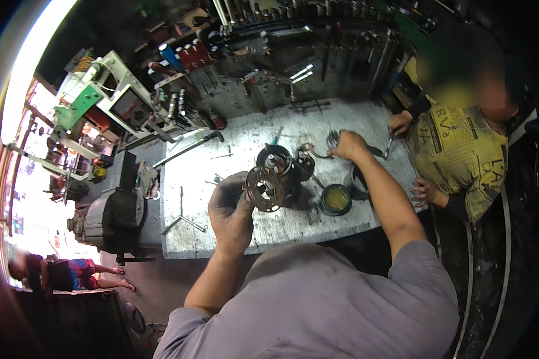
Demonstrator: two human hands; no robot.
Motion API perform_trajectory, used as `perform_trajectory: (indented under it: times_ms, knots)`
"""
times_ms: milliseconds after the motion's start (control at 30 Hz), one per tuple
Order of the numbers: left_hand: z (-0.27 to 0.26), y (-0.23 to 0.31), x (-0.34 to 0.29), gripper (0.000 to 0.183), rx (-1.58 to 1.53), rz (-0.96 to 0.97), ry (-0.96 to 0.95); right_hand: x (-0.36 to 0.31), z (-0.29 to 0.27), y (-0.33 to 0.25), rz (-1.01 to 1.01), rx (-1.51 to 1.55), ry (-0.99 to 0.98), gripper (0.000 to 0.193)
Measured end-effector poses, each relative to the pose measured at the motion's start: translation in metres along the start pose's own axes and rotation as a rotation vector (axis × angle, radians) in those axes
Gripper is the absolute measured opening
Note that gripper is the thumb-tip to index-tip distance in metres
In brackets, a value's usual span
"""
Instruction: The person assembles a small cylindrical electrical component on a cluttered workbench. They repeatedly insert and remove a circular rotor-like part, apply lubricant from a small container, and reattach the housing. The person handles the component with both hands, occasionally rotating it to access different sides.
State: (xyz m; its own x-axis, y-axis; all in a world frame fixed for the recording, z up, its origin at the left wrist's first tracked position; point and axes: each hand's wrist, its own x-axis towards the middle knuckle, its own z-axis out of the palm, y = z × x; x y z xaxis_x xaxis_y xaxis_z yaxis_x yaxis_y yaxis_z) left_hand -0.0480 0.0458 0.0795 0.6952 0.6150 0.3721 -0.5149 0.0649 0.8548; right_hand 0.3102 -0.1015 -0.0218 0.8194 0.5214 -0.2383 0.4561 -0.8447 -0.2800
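Observation:
My left hand (229,209), dark with grime, is closed on the edge of a round metal plate with cutouts (266,189), held up over the bench. Behind the plate stands a dark cylindrical housing (274,157) with a metal shaft at its centre, partly hidden. A smaller dark part with a coppery spot (305,160) lies beside it. My right hand (350,147) reaches far across the bench, its fingers closed at a ribbed grey metal piece (332,139). Below that forearm are a round tub of yellowish grease (335,199) and a dark cup (357,179).
A three-armed wrench (182,212) and a long bar (188,148) lie on the pale bench (221,239). A bench vise (111,209) stands left. Tools hang on the back panel (335,78). At right, another person's hand (400,124) holds a metal tool; their other hand (428,192) rests near the edge.

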Motion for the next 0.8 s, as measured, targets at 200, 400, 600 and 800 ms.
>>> perform_trajectory:
  times_ms: [200,400,600,800]
  knots:
    - [-0.007,0.002,0.0,0.029,-0.16,-0.038,0.181,0.036,0.041,-0.003,-0.031,-0.198,-0.144,0.076]
    - [-0.003,0.0,0.018,0.026,-0.341,-0.02,0.095,-0.069,-0.056,-0.04,-0.249,0.542,0.367,0.083]
    - [0.016,-0.016,0.038,0.029,-0.257,0.017,-0.072,-0.198,-0.064,-0.112,-0.861,0.968,0.041,0.106]
    - [0.01,-0.014,0.041,0.027,-0.079,-0.107,-0.132,-0.199,-0.059,-0.121,-0.719,1.255,-0.094,0.083]
